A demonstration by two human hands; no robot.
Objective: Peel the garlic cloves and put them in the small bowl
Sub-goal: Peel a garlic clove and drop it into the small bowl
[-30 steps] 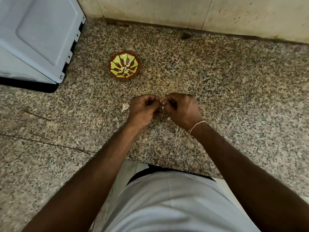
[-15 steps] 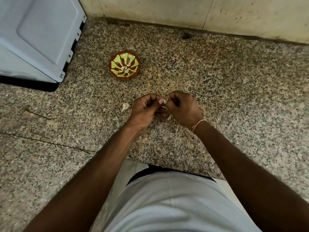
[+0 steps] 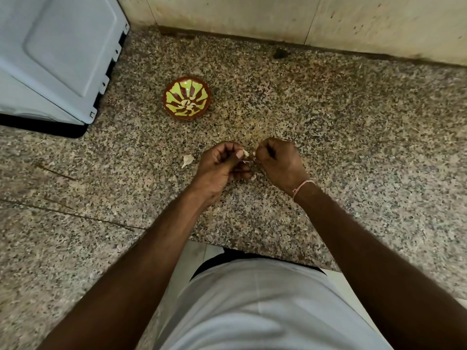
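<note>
Both hands moved little: left hand (image 3: pixel 222 162) and right hand (image 3: pixel 276 160) pinch one garlic clove (image 3: pixel 246 153); small bowl (image 3: pixel 187 98) holds some peeled, another clove (image 3: pixel 187 160) waits.

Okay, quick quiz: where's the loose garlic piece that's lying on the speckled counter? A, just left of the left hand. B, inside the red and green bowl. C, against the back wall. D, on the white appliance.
A: the pale loose garlic piece lies on the speckled granite counter just left of the left hand, nearer the person than the small red and green patterned bowl.
</note>
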